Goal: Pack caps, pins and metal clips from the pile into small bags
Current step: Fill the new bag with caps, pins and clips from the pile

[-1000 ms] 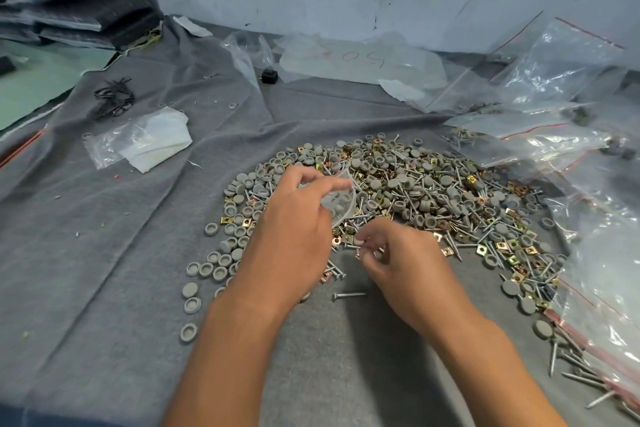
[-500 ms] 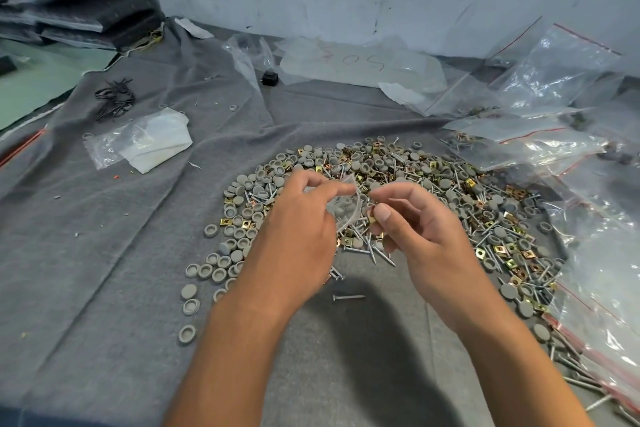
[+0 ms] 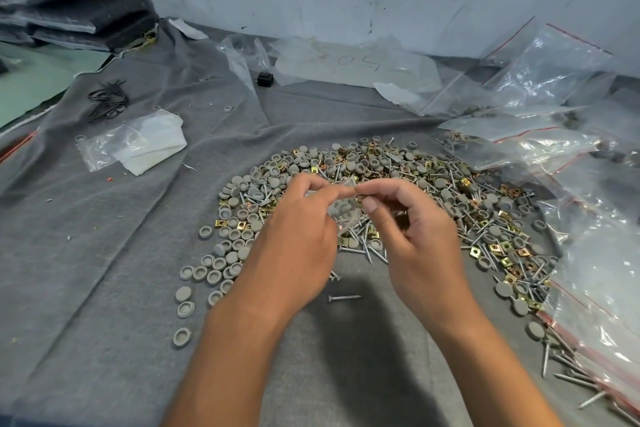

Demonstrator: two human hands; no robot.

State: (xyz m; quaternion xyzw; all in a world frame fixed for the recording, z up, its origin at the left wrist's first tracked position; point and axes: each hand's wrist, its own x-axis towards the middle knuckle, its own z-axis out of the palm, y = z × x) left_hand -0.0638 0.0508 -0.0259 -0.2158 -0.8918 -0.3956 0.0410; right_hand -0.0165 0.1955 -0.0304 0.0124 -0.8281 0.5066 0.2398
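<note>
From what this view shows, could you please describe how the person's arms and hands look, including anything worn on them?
Both forearms are bare up to the frame's lower edge: no sleeves show. The left hand and right hand wear no gloves, and no rings, watch or wristband are visible. The fingernails look short and unpainted.

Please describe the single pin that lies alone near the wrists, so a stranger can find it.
Start at the big pile on the grey cloth. Come toward the camera, between the two forearms. There one pin lies flat and alone on bare cloth, just clear of the pile's near edge.
</note>
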